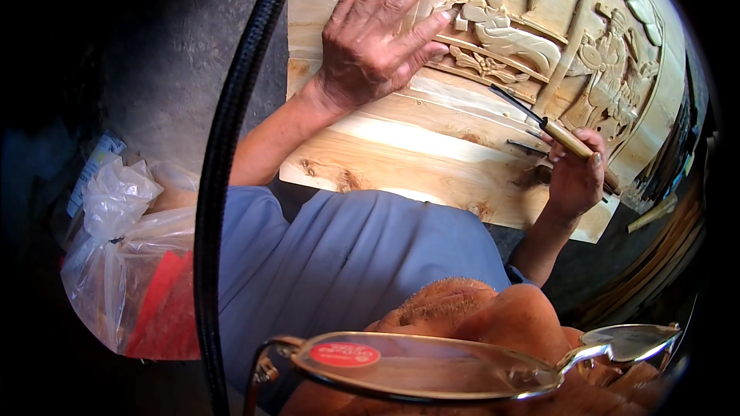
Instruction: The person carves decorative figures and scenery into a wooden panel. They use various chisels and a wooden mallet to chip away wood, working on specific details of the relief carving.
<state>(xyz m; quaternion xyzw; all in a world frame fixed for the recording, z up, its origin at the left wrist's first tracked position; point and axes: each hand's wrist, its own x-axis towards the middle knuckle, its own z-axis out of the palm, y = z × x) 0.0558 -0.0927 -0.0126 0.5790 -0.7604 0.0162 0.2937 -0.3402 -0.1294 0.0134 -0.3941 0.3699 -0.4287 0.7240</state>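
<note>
A pale wooden panel point(478, 156) carved in relief lies in front of me, its lower part plain and knotty. A robed figure point(509, 35) stands out near its middle, with another carved figure point(609, 62) to the right. My left hand point(378, 42) is over the panel's left part, back of the hand up, fingers stretched and holding nothing; whether it touches the wood I cannot tell. In my right hand point(580, 177) is a carving chisel point(569, 139), gripped by its wooden handle, its dark blade pointing up and left. A second dark-bladed tool point(526, 146) lies on the panel beside that hand.
To the left, a knotted clear plastic bag point(116, 231) holds something red, with a pale printed tube-shaped thing point(94, 169) behind it. A black braided cord point(223, 146) crosses the view up close. Several wooden strips point(655, 262) lie at the right, past the panel's edge.
</note>
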